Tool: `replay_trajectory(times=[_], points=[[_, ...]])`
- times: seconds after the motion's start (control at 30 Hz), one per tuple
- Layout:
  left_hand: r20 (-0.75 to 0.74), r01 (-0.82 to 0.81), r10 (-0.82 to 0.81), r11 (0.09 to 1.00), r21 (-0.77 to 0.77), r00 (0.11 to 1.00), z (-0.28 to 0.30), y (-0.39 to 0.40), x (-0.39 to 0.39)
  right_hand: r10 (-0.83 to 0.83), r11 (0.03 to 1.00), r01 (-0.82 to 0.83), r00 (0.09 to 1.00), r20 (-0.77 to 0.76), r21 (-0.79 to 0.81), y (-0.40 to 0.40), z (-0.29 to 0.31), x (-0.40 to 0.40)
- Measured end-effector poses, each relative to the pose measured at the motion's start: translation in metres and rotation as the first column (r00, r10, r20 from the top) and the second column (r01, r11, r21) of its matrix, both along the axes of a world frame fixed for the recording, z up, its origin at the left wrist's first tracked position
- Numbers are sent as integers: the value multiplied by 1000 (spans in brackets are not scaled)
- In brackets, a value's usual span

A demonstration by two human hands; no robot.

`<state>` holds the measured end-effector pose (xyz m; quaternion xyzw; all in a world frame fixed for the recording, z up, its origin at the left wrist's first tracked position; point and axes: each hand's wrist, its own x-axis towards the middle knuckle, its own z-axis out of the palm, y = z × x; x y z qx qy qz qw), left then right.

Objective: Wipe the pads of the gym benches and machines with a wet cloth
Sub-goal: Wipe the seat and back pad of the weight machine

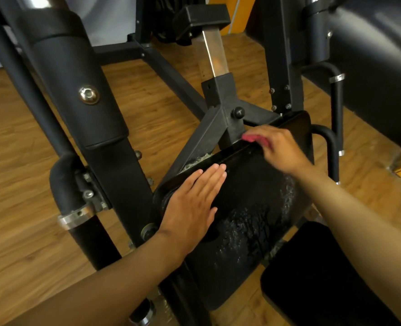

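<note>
Nearest the camera, bottom right, a second black pad (324, 278) looks dry and matte, no wet sheen, so probably not wiped yet. Just beyond it the machine's black seat pad (253, 215) fills the middle: water beads and wet streaks cover its lower and right part, so most of the face looks already wiped. Left hand (192, 203) lies flat on the pad's left side, fingers straight and together, holding nothing, seemingly steadying the pad. Right hand (277, 147) is at the pad's far top edge, fingers curled down over a pink cloth (253, 138); only a strip of cloth shows under the fingertips, pressed on the edge beside the square steel post (220, 100). The hand is blurred, so the exact finger hold is unclear, but the cloth is clearly gripped. Judgement: this pad is near finished, with the far edge in hand and the left strip under the left hand perhaps still to do. Farther off, a dark padded roller (373, 57) at top right and the black padded arm cover (77, 85) at left show no wetness, so they look left to do. Wood floor (30, 161) below.
</note>
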<state>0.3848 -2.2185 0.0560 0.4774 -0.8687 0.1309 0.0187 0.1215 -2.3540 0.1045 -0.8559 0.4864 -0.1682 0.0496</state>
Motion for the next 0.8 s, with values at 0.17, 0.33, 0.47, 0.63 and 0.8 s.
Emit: replay_trajectory(times=[0.17,0.33,0.47,0.63,0.8], points=[[-14,4,-4,999,38,1000,0,-2,-1,-187,981,186,982,-17,-57,-30,0,-47],[-45,-2,3,1000,26,999,-2,-2,-3,-317,947,318,948,31,-36,-50,1,-73],[-32,1,0,999,39,999,-2,-2,-4,-466,885,466,879,101,21,-62,-3,-85],[-13,-2,2,998,63,1000,2,-3,-3,-677,719,688,662,322,98,-64,-9,-73],[-1,-13,13,998,54,1000,5,-1,-4,-577,780,623,686,444,51,-22,-37,-32]])
